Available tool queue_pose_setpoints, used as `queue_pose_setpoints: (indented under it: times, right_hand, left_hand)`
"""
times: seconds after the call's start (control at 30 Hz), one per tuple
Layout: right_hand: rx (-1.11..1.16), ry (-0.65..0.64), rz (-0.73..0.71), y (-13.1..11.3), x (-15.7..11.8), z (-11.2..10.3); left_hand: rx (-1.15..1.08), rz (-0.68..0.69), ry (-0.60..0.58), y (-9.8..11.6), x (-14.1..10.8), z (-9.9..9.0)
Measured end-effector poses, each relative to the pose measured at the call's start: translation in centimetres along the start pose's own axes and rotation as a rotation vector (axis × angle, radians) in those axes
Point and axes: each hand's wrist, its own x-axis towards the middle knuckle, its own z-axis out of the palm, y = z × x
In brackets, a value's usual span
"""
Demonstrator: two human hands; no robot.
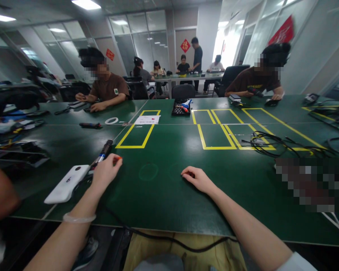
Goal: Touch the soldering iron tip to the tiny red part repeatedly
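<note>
My left hand [106, 171] is closed in a pinch above the green table [158, 203]. A small orange piece [118, 159] shows at its fingertips; its kind is too small to tell. Just behind that hand lies a pen-shaped tool [104, 151] with a black end and a blue band. Left of the wrist is a white flat device [67, 184] with a dark round spot and a dark cable beside it. My right hand [197, 178] rests low over the tabletop, fingers curled together. What lies inside them, if anything, is hidden.
Yellow tape rectangles [216, 147] mark the table, one with a white paper [147, 119]. Farther back stands a black tray [181, 108] of small items. Black cables [267, 143] lie right; a tape roll [111, 121] lies left. Two people sit across; another person's arm [1, 192] is at left.
</note>
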Motion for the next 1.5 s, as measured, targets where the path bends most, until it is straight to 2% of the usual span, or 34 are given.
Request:
queue_pose_setpoints:
  times: [0.1,0.23,0.3,0.4,0.5,0.67,0.87,1.0,1.2,1.3,1.4,1.5]
  right_hand:
    - [0.044,-0.007,0.011,0.1,0.0,0.0]
    - [0.171,-0.004,0.046,0.5,0.1,0.1]
    - [0.278,-0.002,0.05,0.7,0.2,0.2]
    - [0.378,-0.029,0.028,1.0,0.3,0.4]
    - [0.376,-0.048,0.005,1.0,0.3,0.6]
    - [0.311,0.029,-0.006,0.9,0.3,0.6]
    - [0.191,0.063,-0.011,0.5,0.4,0.5]
    - [0.196,0.085,0.038,0.7,0.4,0.4]
    - [0.189,0.049,0.031,0.7,0.4,0.3]
    - [0.159,0.041,0.033,0.5,0.3,0.2]
    - [0.15,0.05,0.044,0.5,0.3,0.1]
    - [0.162,0.037,0.062,0.5,0.3,0.0]
  left_hand:
    - [-0.435,0.182,-0.167,6.2,-0.8,1.0]
    - [-0.847,0.289,-0.491,13.7,-2.5,3.2]
    - [-1.006,0.289,-0.64,16.2,-3.3,4.5]
    - [-1.128,0.287,-0.788,18.1,-4.2,5.9]
    - [-1.181,0.289,-0.805,18.6,-4.6,6.8]
    - [-1.243,0.179,-0.807,18.3,-4.7,7.6]
    - [-1.267,0.141,-0.806,18.1,-4.9,7.8]
    - [-1.284,0.177,-0.774,18.0,-4.9,7.6]
    - [-1.223,0.301,-0.678,18.2,-5.2,8.0]
    - [-1.17,0.32,-0.668,18.1,-5.1,7.9]
    - [-1.029,0.305,-0.612,16.8,-4.1,6.9]
    - [-0.805,0.282,-0.464,13.6,-2.0,5.1]
